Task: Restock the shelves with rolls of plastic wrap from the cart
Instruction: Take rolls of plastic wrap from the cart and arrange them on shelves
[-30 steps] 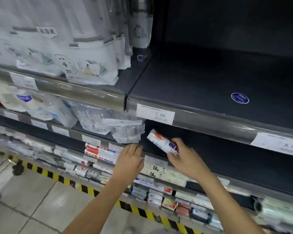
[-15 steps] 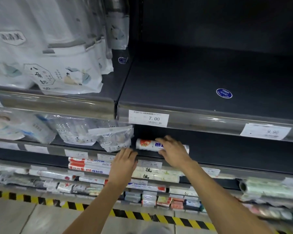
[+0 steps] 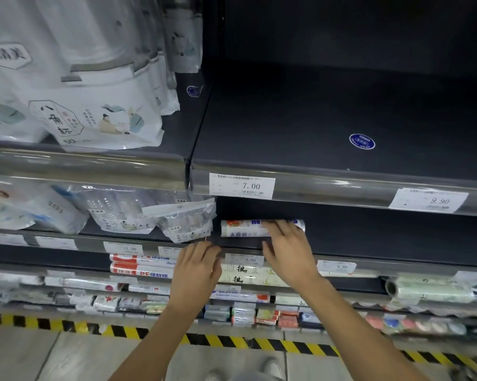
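Nearly shelved: plastic wrap roll [image 3: 242, 229] under 7.00 price tag [image 3: 242, 186]

The roll is pressed lengthwise onto the shelf [image 3: 383, 237] by the flat fingers of the right hand [image 3: 289, 251], probably to square it. Lower left of the tag, the left hand [image 3: 196, 266] is rested slack and empty on that shelf's lip

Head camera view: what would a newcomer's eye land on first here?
The right hand lies across a white printed roll of plastic wrap on the dark middle shelf, centre frame; the left hand rests at that shelf's front edge. Above, a white price tag reading 7.00 stands out, and big white printed bags crowd the upper left.
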{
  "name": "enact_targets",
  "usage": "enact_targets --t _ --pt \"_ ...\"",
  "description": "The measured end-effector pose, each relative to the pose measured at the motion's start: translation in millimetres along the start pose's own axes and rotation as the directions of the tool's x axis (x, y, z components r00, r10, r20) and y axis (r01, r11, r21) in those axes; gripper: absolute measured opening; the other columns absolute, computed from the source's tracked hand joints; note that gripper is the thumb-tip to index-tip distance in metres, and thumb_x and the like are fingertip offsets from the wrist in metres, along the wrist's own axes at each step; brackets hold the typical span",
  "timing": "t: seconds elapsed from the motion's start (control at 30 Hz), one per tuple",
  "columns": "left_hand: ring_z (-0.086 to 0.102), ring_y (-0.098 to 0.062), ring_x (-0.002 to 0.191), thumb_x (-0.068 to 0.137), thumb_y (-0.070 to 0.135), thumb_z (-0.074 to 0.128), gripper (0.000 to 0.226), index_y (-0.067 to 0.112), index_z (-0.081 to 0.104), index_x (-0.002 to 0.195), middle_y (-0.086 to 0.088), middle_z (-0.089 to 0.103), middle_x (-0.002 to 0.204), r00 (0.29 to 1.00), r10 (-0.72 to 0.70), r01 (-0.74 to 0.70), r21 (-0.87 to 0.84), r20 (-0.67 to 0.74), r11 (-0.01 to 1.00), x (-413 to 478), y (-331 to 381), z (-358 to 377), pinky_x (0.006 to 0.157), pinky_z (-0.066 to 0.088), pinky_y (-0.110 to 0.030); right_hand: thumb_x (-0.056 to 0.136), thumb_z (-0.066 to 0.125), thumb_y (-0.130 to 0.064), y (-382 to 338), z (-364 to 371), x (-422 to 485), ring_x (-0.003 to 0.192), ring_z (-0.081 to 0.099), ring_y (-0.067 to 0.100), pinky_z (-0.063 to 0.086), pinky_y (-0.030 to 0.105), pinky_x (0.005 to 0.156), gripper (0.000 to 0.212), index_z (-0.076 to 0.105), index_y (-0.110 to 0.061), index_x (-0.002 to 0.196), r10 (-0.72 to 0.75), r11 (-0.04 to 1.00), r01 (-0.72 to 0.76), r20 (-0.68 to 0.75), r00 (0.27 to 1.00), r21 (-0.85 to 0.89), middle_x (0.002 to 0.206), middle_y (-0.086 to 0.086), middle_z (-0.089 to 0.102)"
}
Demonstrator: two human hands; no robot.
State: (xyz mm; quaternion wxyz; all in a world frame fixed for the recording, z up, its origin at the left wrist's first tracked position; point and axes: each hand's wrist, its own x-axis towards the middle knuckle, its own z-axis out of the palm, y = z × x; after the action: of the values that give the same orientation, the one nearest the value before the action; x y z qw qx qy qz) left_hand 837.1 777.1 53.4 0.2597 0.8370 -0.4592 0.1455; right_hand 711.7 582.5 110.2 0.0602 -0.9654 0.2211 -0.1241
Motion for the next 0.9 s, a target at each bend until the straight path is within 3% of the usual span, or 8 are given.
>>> enact_targets --t 0.1,0.17,0.27,0.4,0.43,0.53,0.73,0.9 --pt "0.064 -0.021 0.082 0.089 0.017 0.051 0.025 0.014 0.074 0.097 -0.001 0.068 0.094 0.997 0.04 -0.039 -0.009 0.068 0.999 -10 6 -9 0.075 0.055 -0.038 0.086 0.069 -0.023 -3 -1 -37 0.088 0.065 0.023 0.055 0.039 0.079 0.024 0.072 -0.015 0.108 0.08 0.996 -0.082 -0.036 0.996 -0.043 0.098 0.002 0.07" --pt "0.067 -0.023 0.08 0.083 0.009 0.068 0.015 0.013 0.073 0.096 -0.003 0.069 0.093 0.987 0.073 -0.073 -0.001 0.146 0.997 -19 10 -10 0.073 0.057 -0.039 0.084 0.071 -0.022 -2 4 -64 0.082 0.066 0.023 0.056 0.039 0.076 0.019 0.073 -0.016 0.101 0.139 0.987 -0.138 0.006 0.99 -0.084 0.091 0.001 0.07" --pt "0.066 -0.022 0.072 0.071 0.005 0.081 0.024 0.013 0.072 0.092 -0.003 0.066 0.086 0.952 0.101 -0.101 -0.018 0.288 0.995 -31 19 -3 0.065 0.058 -0.039 0.082 0.073 -0.021 2 13 -108 0.076 0.066 0.024 0.057 0.037 0.068 0.012 0.072 -0.016 0.092 0.241 0.965 -0.233 0.062 0.969 -0.12 0.085 0.002 0.069" --pt "0.063 -0.02 0.066 0.083 0.016 0.065 0.004 0.015 0.069 0.085 0.0 0.061 0.08 0.888 0.213 -0.211 -0.051 0.408 0.976 -49 38 10 0.062 0.055 -0.036 0.08 0.074 -0.02 15 19 -171 0.069 0.065 0.024 0.055 0.035 0.061 0.008 0.071 -0.016 0.086 0.396 0.916 -0.39 0.056 0.916 -0.094 0.078 0.001 0.065" --pt "0.063 -0.02 0.066 0.087 0.021 0.054 0.015 0.016 0.068 0.084 0.001 0.06 0.08 0.871 0.236 -0.231 -0.064 0.43 0.971 -53 46 11 0.062 0.055 -0.036 0.08 0.075 -0.02 18 21 -188 0.071 0.066 0.024 0.055 0.036 0.062 0.01 0.072 -0.016 0.088 0.439 0.897 -0.434 0.056 0.897 -0.09 0.079 0.001 0.066" --pt "0.063 -0.019 0.069 0.088 0.028 0.038 0.032 0.017 0.069 0.086 0.002 0.061 0.082 0.803 0.311 -0.303 -0.101 0.508 0.947 -62 78 18 0.064 0.056 -0.037 0.076 0.079 -0.018 30 21 -240 0.074 0.068 0.025 0.055 0.035 0.064 0.015 0.073 -0.017 0.09 0.57 0.82 -0.564 0.055 0.82 -0.097 0.082 0.001 0.068" --pt "0.064 -0.016 0.073 0.088 0.03 0.039 0.034 0.021 0.071 0.09 0.006 0.063 0.085 0.609 0.529 -0.489 -0.246 0.591 0.837 -78 172 50 0.064 0.055 -0.032 0.074 0.082 -0.017 52 6 -347 0.072 0.068 0.027 0.056 0.037 0.063 0.021 0.073 -0.017 0.093 0.797 0.6 -0.795 -0.015 0.603 -0.087 0.082 0.0 0.069" --pt "0.063 -0.017 0.088 0.092 0.027 0.044 0.026 0.021 0.069 0.097 0.005 0.064 0.096 0.471 0.69 -0.563 -0.415 0.55 0.715 -92 269 85 0.079 0.051 -0.034 0.07 0.085 -0.012 73 -11 -435 0.068 0.065 0.025 0.054 0.036 0.06 0.025 0.073 -0.018 0.091 0.903 0.418 -0.907 -0.083 0.422 -0.054 0.08 -0.002 0.067"
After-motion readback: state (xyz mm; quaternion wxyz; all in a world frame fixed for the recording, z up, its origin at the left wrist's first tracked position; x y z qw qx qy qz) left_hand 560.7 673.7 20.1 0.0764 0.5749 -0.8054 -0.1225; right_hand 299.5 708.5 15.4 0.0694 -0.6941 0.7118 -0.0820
